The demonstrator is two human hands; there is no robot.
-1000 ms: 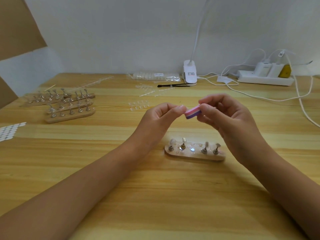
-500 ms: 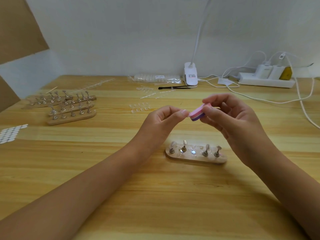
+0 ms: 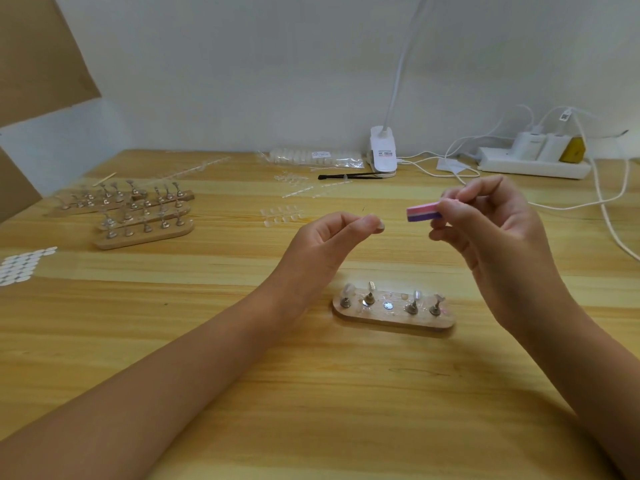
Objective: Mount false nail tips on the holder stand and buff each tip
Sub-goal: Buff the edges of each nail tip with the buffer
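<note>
Wooden table [image 3: 311, 410] against plain white wall [image 3: 277, 64]

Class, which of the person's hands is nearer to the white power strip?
Right. The right hand, holding the buffer, is in front of the power strip, slightly left; the left hand, pinching a tip, is farther left, mid-table.

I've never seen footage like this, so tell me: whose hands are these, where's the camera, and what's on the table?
No machine here: a person's two bare hands, filmed by a camera worn on their head, looking down. The left hand pinches what looks like a small clear nail tip. The right hand holds a pink and purple buffer block, apart from the tip. Below them, on the wooden table, sits a holder stand with small metal pegs. More stands lie far left; a power strip sits at the back.
</note>
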